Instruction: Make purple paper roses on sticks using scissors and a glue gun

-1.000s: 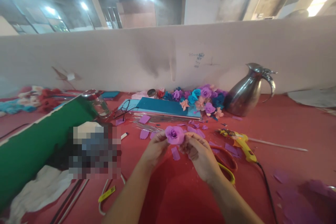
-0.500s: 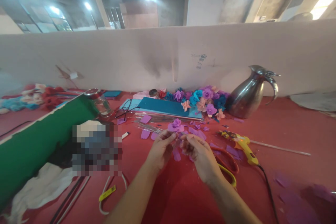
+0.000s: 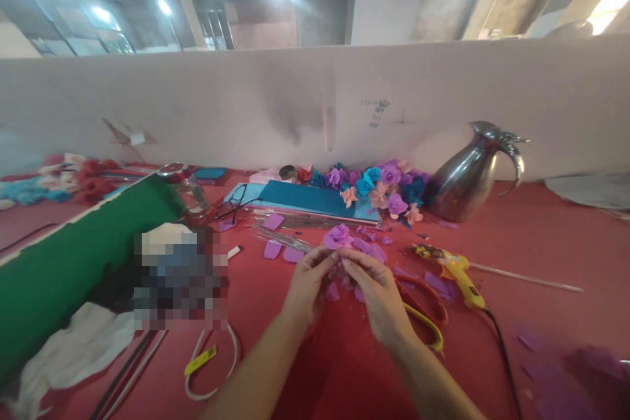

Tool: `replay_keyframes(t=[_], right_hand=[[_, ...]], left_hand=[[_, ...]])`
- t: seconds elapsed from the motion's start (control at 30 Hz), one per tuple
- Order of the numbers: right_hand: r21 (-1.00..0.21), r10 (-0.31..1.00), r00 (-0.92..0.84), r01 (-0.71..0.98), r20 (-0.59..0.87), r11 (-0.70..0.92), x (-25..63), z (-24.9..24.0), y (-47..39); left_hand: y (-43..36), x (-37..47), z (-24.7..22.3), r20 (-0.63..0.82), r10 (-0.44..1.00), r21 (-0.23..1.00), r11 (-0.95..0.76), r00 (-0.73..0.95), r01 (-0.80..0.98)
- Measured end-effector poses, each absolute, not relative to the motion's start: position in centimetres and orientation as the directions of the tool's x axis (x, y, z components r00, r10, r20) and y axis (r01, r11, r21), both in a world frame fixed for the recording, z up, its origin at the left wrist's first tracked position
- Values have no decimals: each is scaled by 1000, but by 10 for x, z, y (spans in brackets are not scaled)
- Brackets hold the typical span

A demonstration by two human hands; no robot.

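Purple and ruffled, the flower [image 3: 338,235] sits at the tips of my left hand [image 3: 304,281] and right hand [image 3: 377,289], over the red table [image 3: 325,357] and well short of its far edge — bloom tipped up and away from me, its axis running back toward my thumbs. Both hands pinch its base, thumbs against forefingers with hardly a gap; what lies between the tips is hidden.
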State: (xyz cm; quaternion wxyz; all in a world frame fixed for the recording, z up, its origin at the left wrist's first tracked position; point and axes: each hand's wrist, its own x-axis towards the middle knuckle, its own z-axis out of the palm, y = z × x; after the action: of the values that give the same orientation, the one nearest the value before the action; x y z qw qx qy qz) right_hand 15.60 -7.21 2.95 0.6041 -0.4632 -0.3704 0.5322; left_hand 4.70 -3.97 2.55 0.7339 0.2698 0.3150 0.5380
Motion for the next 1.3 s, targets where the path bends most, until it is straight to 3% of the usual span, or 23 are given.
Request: replay_keyframes(t=[0.23,0.57,0.67,0.77,0.87,0.93,1.03,1.17,1.3], right_hand=[[-970,976,28,120,217,213,154,23,-73],[-991,988,97,64,124,118,154,18,-72],[-978,982,95,142,165,150,153,22,-71],[-933,974,107,326,198,153,174,32,-68],[-801,942,249,597,227,36,233,36,-67],[-638,889,398,751,228,-172,284,29,-68],[-382,803,588,767,97,-515,350,5,-69],[-377,808,582,731,-92,-569,380,-21,-68],[-432,830,543,724,-124,-538,376,-22,-67]], left_hand=[[-35,44,26,-270,943,661,328,194,-675],[-31,43,24,-291,947,660,302,137,-688],[-29,43,23,-288,952,685,277,98,-674],[-25,40,21,-269,963,709,218,28,-670],[-20,34,19,-244,970,752,179,-15,-634],[-18,30,17,-232,972,783,161,-43,-601],[-15,27,15,-217,972,813,130,-88,-568],[-13,27,13,-242,956,816,110,-163,-567],[-14,28,12,-217,959,829,84,-180,-552]])
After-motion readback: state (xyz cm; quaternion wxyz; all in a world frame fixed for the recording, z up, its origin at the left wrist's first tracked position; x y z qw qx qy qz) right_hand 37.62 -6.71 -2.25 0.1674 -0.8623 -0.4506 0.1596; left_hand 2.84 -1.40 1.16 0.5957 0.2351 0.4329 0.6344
